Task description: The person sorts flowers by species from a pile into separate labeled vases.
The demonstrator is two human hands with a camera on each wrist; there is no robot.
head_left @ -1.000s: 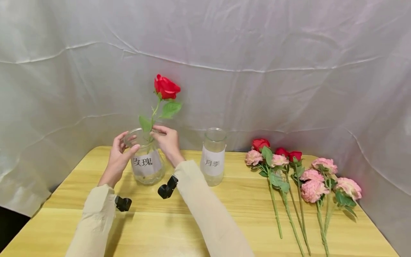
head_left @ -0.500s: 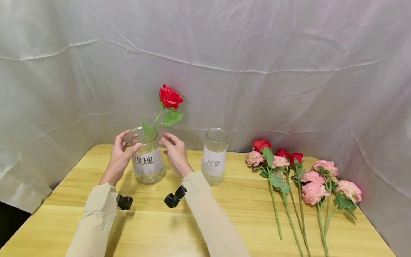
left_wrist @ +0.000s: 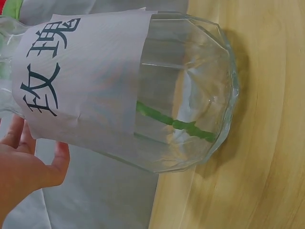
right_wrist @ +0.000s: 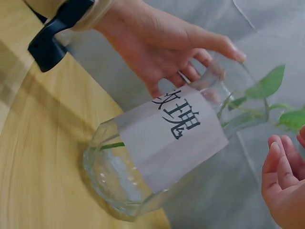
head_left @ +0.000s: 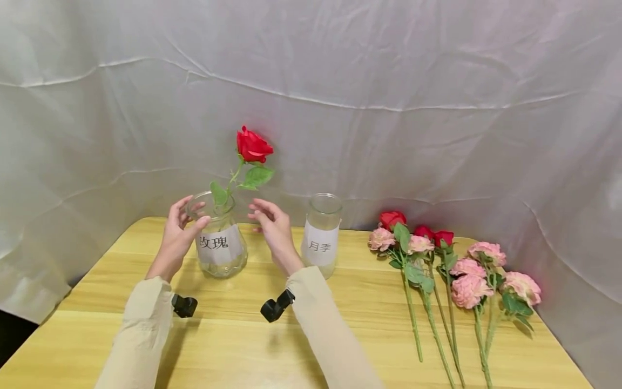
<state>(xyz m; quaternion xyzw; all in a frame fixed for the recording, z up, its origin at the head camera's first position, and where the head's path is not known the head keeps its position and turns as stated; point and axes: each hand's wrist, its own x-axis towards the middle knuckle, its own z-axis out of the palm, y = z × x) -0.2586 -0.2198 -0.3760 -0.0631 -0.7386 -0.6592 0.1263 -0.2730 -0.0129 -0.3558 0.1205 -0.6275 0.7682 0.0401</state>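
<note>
Head view: the left hand [head_left: 171, 236] has its fingers curled round the neck of the jar [head_left: 221, 267], thumb nearest the camera. At 3 o'clock from that neck and apart from it, the right hand [head_left: 279, 233] holds nothing, its fingers loosely bent. The rose [head_left: 254, 146] stands in the jar, its bloom tilted towards 1 o'clock above the rim.

I'd judge the rose light, its stem springy and petals soft; best pinched on the stem, below the bloom. The jar looks rigid, smooth, perhaps slippery and breakable, so its narrowed neck suits a curled hand.

Farther out at 3 o'clock stands the slim jar [head_left: 325, 219]; beyond it, between 3 and 4 o'clock, red flowers [head_left: 392, 219] and pink flowers [head_left: 470, 292] lie on the surface [head_left: 233, 351].

Both wrist views show the stem's foot low inside the jar, unclear in the head view; whether it touches bottom I can't tell. Only the head view shows the whole bloom.
</note>
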